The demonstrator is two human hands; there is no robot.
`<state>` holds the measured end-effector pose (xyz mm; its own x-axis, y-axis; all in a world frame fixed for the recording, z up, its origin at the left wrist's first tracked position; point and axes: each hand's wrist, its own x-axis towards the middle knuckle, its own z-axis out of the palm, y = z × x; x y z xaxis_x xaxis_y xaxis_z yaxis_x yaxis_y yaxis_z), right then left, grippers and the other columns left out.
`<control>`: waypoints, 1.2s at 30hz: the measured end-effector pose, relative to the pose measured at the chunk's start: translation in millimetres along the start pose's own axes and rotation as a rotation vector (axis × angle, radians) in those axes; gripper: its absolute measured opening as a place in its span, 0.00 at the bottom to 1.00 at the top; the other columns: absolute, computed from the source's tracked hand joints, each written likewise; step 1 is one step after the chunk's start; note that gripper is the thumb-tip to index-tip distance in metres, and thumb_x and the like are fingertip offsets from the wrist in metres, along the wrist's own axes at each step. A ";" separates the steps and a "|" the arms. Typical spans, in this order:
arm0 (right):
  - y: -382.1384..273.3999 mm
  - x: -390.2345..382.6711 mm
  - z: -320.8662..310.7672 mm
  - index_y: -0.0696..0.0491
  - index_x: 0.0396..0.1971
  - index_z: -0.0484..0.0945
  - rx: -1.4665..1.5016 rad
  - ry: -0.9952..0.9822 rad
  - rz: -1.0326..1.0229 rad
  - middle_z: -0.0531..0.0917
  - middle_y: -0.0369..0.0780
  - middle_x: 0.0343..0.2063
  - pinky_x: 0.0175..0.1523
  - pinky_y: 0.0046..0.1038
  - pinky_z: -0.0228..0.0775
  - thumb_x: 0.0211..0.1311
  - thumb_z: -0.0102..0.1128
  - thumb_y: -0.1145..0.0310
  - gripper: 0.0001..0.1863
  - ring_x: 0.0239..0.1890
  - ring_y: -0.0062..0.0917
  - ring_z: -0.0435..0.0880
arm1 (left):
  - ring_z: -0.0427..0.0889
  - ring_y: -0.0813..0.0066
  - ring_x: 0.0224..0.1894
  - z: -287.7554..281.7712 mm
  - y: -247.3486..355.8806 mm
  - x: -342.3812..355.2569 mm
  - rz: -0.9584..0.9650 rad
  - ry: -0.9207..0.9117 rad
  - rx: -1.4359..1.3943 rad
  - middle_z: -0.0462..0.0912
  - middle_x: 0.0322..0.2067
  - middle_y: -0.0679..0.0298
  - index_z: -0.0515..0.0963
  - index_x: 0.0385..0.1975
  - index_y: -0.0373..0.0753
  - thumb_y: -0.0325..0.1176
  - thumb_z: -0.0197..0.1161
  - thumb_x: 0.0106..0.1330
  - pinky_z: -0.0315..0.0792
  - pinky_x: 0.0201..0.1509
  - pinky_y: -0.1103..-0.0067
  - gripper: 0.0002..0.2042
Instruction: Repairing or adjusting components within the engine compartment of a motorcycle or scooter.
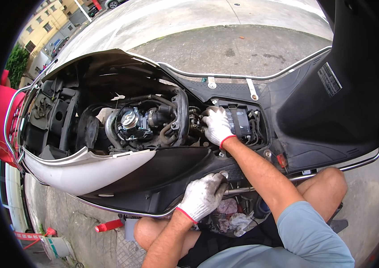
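Note:
A scooter lies across the view with its body opened up. My right hand [218,123], in a white knitted glove with a red cuff, reaches into the floorboard opening beside the black battery [238,120]. Its fingers are bent down and closed; their tips and whatever they hold are hidden. Nearer to me, my left hand [203,193], gloved alike with darkened fingertips, is closed at the scooter's lower side edge. It is close to a small round metal piece [224,173]. What it grips, if anything, cannot be made out. Left of my hands, the carburetor [130,118] shows in the engine bay.
A chrome guard rail [363,164] runs along the near side. An orange-red object [281,161] rests on the floorboard. Crumpled rags [238,222] lie below my hands, between my knees. A red-handled item [109,225] and a white bucket [55,247] are at the lower left.

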<state>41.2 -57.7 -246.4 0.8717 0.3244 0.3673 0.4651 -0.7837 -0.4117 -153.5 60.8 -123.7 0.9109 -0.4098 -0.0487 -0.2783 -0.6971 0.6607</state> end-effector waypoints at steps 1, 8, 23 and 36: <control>0.5 -0.4 -0.4 0.51 0.36 0.87 -0.010 0.000 0.012 0.81 0.39 0.49 0.72 0.50 0.53 0.50 0.72 0.62 0.13 0.63 0.38 0.70 | 0.84 0.47 0.40 0.3 -1.0 -0.1 0.007 0.002 0.005 0.84 0.36 0.50 0.82 0.40 0.37 0.32 0.62 0.66 0.78 0.43 0.61 0.08; -1.0 -2.3 0.1 0.51 0.35 0.87 -0.005 -0.006 -0.002 0.82 0.38 0.49 0.71 0.47 0.55 0.49 0.73 0.62 0.14 0.63 0.36 0.70 | 0.84 0.47 0.40 -0.2 4.0 -2.7 -0.006 -0.006 -0.010 0.85 0.37 0.50 0.82 0.41 0.37 0.32 0.63 0.65 0.78 0.43 0.62 0.09; 2.6 2.5 7.0 0.47 0.41 0.89 -0.047 -0.037 0.051 0.81 0.40 0.50 0.71 0.50 0.54 0.52 0.69 0.60 0.16 0.64 0.39 0.70 | 0.85 0.48 0.41 -5.4 0.2 3.0 -0.030 0.012 -0.002 0.85 0.37 0.48 0.82 0.42 0.35 0.31 0.62 0.65 0.78 0.44 0.63 0.09; 0.1 0.9 1.6 0.50 0.44 0.87 -0.064 -0.096 0.086 0.79 0.40 0.52 0.70 0.47 0.55 0.56 0.69 0.58 0.17 0.63 0.39 0.70 | 0.85 0.48 0.40 -2.1 -0.6 0.7 -0.022 0.028 -0.011 0.84 0.37 0.50 0.82 0.42 0.35 0.30 0.62 0.65 0.78 0.43 0.65 0.09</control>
<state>42.3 -56.6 -247.5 0.9202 0.3012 0.2499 0.3796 -0.8422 -0.3828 -152.1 62.2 -122.5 0.9250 -0.3776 -0.0422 -0.2550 -0.6992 0.6679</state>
